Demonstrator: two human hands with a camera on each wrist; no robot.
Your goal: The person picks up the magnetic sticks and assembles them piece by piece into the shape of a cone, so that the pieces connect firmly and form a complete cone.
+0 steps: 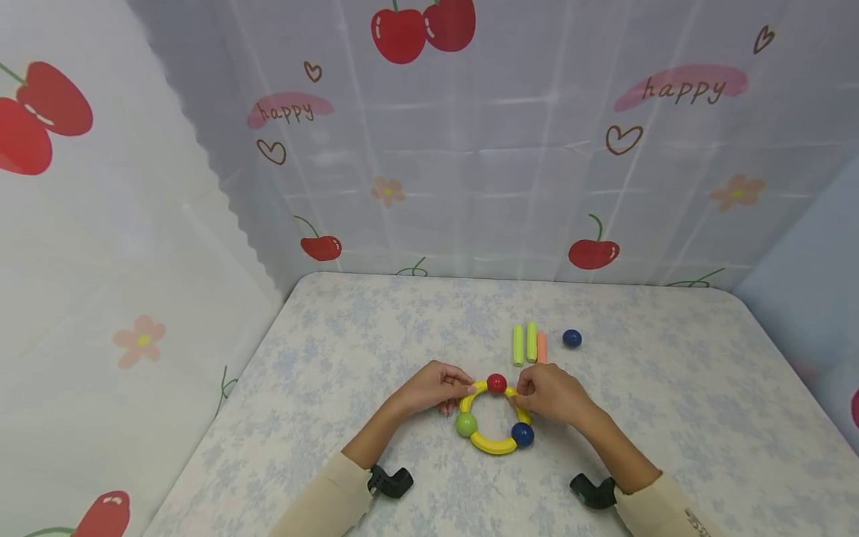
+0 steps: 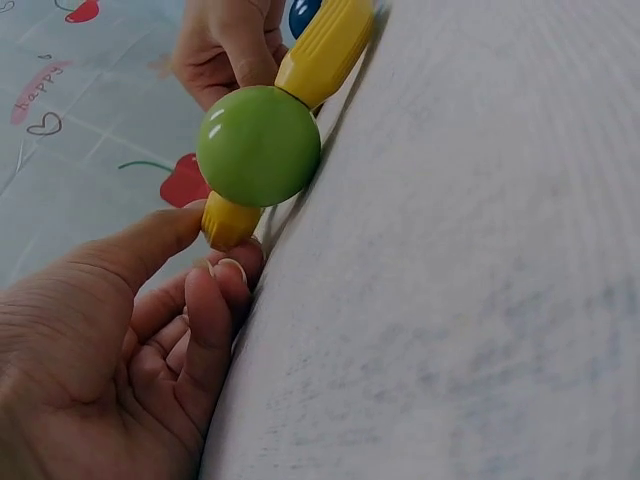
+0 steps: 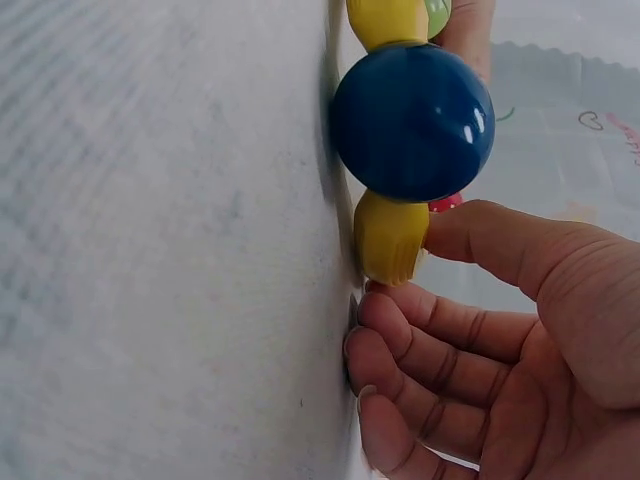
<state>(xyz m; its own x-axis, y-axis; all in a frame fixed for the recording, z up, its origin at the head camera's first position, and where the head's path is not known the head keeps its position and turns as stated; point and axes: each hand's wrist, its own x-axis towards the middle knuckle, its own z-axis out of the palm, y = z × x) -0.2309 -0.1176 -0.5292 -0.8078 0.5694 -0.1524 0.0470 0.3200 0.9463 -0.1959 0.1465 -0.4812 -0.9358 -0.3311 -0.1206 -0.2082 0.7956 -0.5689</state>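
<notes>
Yellow curved-rod ring between left hand and right hand, on bench | each pinches a rod beside red ball | loop looks fully joined, with green ball and blue ball | unattached, beyond right hand: navy ball, lime sticks, orange stick

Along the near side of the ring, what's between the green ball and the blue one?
A yellow curved piece spans from the green ball to the blue ball, seen in the head view.

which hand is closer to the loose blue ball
Right: the right hand is in front of the loose blue ball, slightly left of it; the left hand is farther away, on the left side of the ring.
</notes>
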